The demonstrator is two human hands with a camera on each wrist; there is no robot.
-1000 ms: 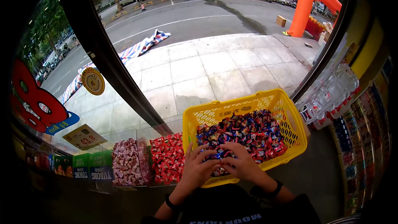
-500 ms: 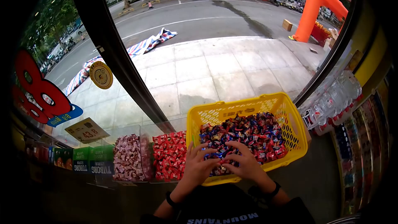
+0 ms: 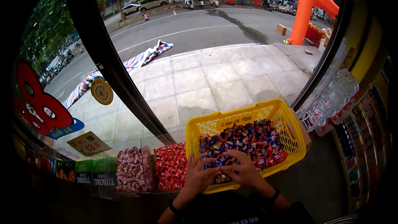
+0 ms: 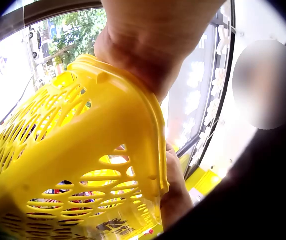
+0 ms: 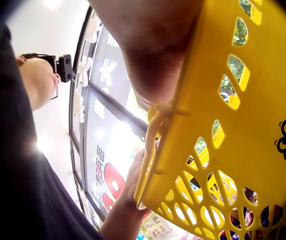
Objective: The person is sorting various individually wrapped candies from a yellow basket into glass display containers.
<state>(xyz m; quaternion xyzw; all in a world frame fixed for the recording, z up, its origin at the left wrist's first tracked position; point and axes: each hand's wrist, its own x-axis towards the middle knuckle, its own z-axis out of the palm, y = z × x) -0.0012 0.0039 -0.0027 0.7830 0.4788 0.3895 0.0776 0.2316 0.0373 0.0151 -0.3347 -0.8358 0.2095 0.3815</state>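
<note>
A yellow plastic basket with pierced walls holds a heap of wrapped candies in blue, red and dark wrappers. My left hand and right hand reach over its near rim, fingers bent and fingertips meeting. Between the thumb tips a small red-wrapped candy shows, pinched by both hands and mostly hidden. In the left wrist view, the left wrist crosses the rim while the fingers are hidden behind the basket wall. The right wrist likewise lies over the rim in the right wrist view.
Left of the basket stand clear bins of red candies and pink-wrapped candies, then green beer boxes and a price card. Bottled water packs and a stocked shelf stand right. A dark door frame rises ahead.
The fingertips parted slightly half a second ago and have come together again low over the candies. The head view has shifted a little; the basket keeps its place.
</note>
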